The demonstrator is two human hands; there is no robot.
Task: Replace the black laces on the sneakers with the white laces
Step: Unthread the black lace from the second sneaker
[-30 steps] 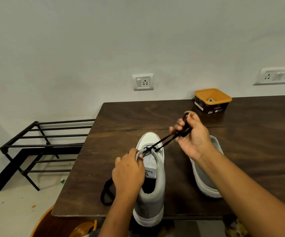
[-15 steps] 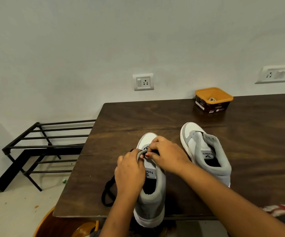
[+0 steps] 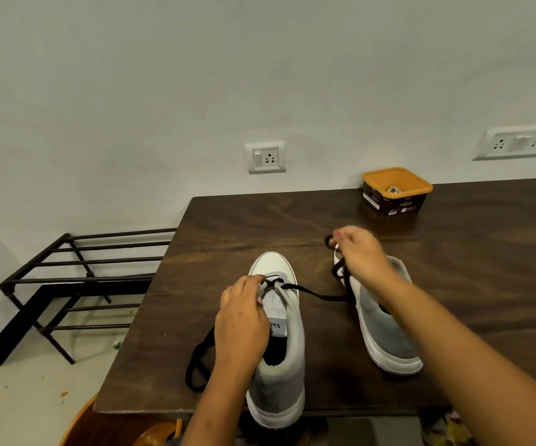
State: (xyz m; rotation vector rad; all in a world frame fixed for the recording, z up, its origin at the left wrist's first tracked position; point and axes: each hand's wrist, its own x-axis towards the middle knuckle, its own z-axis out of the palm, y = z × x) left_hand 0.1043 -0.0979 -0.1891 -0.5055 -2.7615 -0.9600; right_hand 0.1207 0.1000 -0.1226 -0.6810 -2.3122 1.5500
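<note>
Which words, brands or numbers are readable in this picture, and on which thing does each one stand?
"Vel": tongue label of the sneaker under the left hand; the rest is covered.
Tub: print on its dark side, too small to read.
No other text is visible.

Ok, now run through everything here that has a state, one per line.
Left hand, grips the left sneaker's upper near the front eyelets.
Right hand, pinches the black lace above the right sneaker.
Left sneaker, upright, laced only at the front eyelets.
Black lace, drawn out sideways toward the right hand.
Right sneaker, upright, eyelets hidden by the arm.
Lace loop, slack on the table by the left forearm.
Orange tub, lid off.
</note>
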